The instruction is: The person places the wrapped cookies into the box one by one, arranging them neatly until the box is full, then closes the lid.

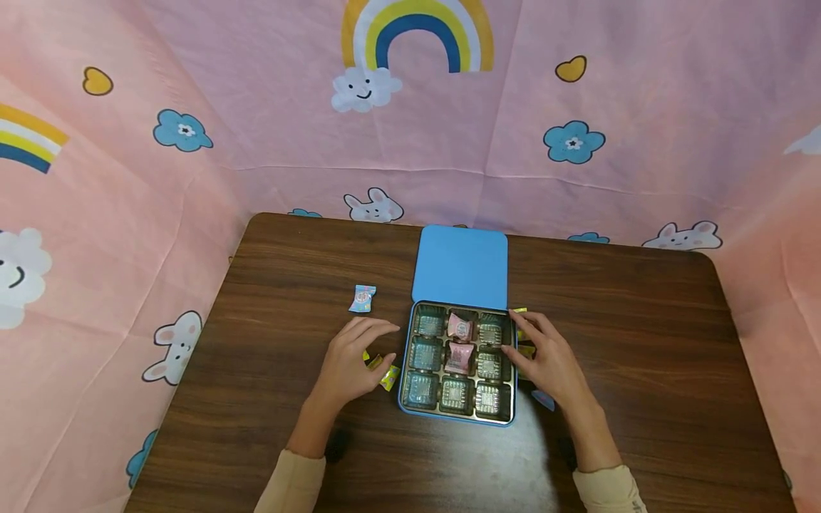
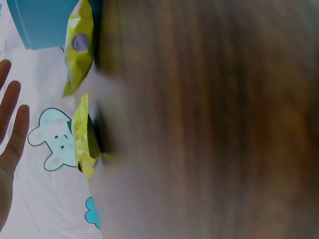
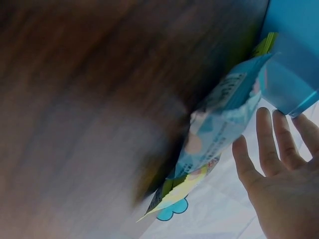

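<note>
A blue tin (image 1: 410, 399) lies with its lid (image 1: 460, 267) folded back. Inside is a gold tray of square compartments. One pink wrapped candy (image 1: 459, 327) sits in the far middle compartment, another pink candy (image 1: 458, 358) in the centre one. My left hand (image 1: 346, 363) hovers left of the tin, fingers bent loosely, above yellow wrapped candies (image 1: 388, 377). At the tin's right rim, my right hand (image 1: 550, 362) has its fingertips right at the edge, fingers spread, holding nothing. Beneath it are yellow candies (image 1: 526, 352) and a blue candy (image 3: 219, 117).
A light blue wrapped candy (image 1: 363, 298) rests on the brown wooden table (image 1: 641, 342), left of the lid. Pink patterned cloth (image 1: 436, 142) hangs behind the table and on both sides.
</note>
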Motion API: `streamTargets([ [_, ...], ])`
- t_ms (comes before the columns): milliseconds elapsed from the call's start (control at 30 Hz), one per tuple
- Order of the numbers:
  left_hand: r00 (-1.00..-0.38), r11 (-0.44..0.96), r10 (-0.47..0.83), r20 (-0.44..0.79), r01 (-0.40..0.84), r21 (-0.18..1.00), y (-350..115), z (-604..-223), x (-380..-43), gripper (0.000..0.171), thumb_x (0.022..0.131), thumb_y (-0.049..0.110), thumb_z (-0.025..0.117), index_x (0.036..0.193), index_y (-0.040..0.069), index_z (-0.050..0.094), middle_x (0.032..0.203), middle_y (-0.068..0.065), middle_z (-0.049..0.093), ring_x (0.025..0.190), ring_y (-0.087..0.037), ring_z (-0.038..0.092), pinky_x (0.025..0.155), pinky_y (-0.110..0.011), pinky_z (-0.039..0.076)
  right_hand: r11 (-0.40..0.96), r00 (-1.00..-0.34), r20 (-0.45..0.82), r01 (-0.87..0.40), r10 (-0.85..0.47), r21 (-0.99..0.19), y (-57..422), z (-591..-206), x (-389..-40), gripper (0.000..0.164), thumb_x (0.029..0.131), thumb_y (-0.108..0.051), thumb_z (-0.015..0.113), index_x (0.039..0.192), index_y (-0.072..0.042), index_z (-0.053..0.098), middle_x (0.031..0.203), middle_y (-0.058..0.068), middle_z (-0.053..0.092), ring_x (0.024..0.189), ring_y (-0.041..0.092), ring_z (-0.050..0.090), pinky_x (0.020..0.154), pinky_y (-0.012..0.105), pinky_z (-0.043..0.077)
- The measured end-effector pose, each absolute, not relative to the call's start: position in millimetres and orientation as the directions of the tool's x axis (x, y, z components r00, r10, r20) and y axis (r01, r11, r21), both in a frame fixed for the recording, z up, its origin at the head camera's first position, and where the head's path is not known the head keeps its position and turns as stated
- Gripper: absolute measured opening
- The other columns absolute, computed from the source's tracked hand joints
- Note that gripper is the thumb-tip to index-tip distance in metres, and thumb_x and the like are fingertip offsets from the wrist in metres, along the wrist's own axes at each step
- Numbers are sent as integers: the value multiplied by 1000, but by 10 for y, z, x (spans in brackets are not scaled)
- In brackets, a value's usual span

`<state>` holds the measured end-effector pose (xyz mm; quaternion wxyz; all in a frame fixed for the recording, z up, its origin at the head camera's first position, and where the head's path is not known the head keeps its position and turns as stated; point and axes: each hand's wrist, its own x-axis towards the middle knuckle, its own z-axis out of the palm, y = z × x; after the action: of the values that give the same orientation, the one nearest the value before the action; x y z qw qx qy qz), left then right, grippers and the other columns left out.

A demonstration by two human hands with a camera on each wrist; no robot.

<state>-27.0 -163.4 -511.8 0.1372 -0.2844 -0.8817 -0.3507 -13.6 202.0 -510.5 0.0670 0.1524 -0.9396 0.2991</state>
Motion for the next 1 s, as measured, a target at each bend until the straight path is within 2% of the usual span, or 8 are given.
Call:
streamTargets([
  [100,-810,600,400,429,585,546,-1668,-5142,-250,46,77,19,85,120,15,70,118,1,67,109,-21,60,91,-44,51,780,-944,217,-328,-249,-534,2020,-5105,-135,67,86,-26,80,144,-6,53,131,11,53,87,22,61,64,38,49],
  [267,-815,600,416,403,579,552,-1678,-5156,-228,45,78,25,86,119,16,70,119,3,66,109,-19,60,89,-44,52,789,-947,209,-318,-243,-525,2021,-5099,-115,68,86,-27,80,144,-7,53,132,11,54,81,21,60,61,36,47],
  [467,-828,609,416,375,561,561,-1694,-5170,-215,46,77,26,86,120,19,70,119,3,67,109,-19,60,89,-44,52,784,-945,218,-324,-243,-530,2019,-5099,-123,67,86,-28,80,144,-7,53,131,10,54,74,17,56,58,32,43],
  [600,-839,612,424,341,543,575,-1722,-5183,-197,48,76,26,88,120,19,70,119,4,67,109,-19,60,91,-46,51,783,-944,227,-326,-240,-530,2027,-5102,-128,67,86,-27,80,144,-7,54,131,10,54,78,18,58,60,33,45],
  [700,-838,624,455,303,542,563,-1753,-5201,-190,48,74,25,89,119,20,71,119,5,66,111,-20,60,97,-49,47,783,-945,225,-323,-238,-532,2031,-5104,-130,67,86,-26,80,144,-7,54,131,10,54,83,20,59,62,35,46],
  [833,-827,645,504,247,551,529,-1805,-5211,-206,46,73,19,88,115,21,71,118,6,67,115,-20,59,110,-55,35,780,-946,216,-323,-242,-537,2026,-5099,-130,67,86,-27,80,144,-7,53,132,10,53,81,19,58,60,34,45],
  [900,-826,654,521,216,549,521,-1827,-5204,-224,45,74,17,86,115,22,71,117,7,67,117,-19,59,113,-54,30,778,-945,216,-324,-244,-538,2020,-5092,-129,67,86,-27,80,144,-7,53,132,10,53,79,18,58,59,33,45],
  [1000,-827,667,535,171,538,516,-1852,-5187,-228,43,75,17,85,115,22,71,117,9,66,118,-17,59,115,-51,29,776,-946,214,-322,-244,-542,2011,-5090,-130,67,86,-26,80,144,-7,53,132,10,53,81,19,58,60,33,46],
])
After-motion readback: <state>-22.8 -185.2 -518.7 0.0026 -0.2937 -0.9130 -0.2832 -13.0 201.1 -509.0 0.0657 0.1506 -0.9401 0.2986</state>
